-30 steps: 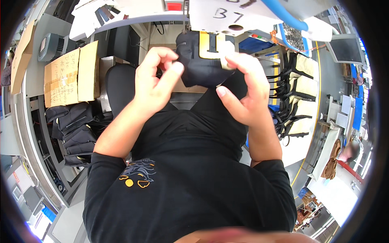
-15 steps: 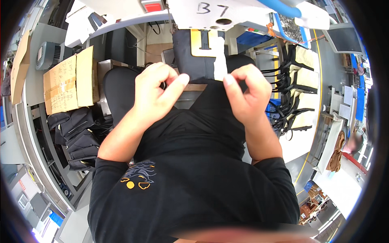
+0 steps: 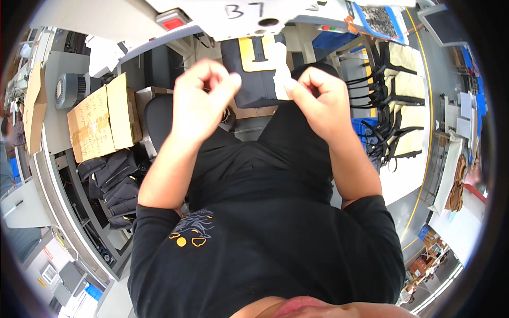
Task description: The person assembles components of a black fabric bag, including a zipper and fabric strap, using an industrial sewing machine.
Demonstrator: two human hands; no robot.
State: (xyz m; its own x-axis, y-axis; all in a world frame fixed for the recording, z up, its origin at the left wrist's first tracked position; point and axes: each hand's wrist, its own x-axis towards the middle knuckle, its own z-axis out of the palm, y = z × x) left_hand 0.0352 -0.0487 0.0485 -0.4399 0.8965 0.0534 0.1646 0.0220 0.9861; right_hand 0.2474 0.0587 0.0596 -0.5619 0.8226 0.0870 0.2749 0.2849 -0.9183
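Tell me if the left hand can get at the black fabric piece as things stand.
Likely yes: the left hand is at the left edge of the black fabric piece, with nothing visible in between.

Directly above the black fabric piece [image 3: 249, 90], the white machine head [image 3: 238, 26] is blocking a reach from the top, and a yellow-edged plate [image 3: 246, 55] is covering the fabric's upper part. At its left edge, the left hand [image 3: 204, 100] is crowding the approach; at its lower right corner, the right hand [image 3: 323, 103] is obstructing that side. Below it, a gap between the forearms [image 3: 172, 167] is leaving passage over the thighs [image 3: 286, 127]. Far right of it, strapped bags [image 3: 405, 85] are forming an obstacle.
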